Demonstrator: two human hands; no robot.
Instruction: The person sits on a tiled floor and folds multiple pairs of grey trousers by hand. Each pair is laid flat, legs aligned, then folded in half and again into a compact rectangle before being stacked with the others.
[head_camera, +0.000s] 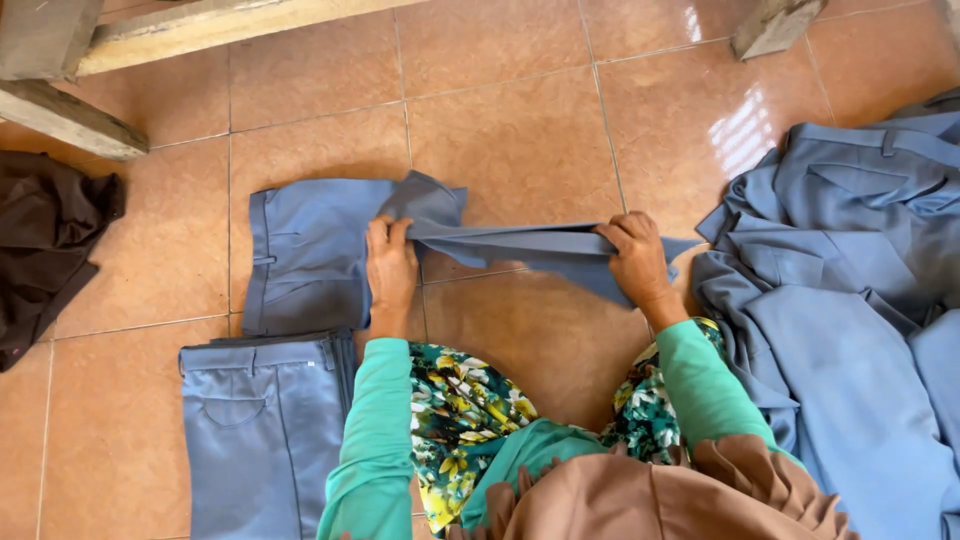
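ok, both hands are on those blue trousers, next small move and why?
Probably carry the right hand leftward, laying the lifted legs over the waist part of the trousers. The left hand pins the fold, the legs hang stretched above the floor, and a folded pair lies nearby.

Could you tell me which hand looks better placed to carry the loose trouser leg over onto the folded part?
Probably the right hand: it grips the free end of the trousers, while the left hand pins the fold.

brown cloth, folded trousers, garment pile
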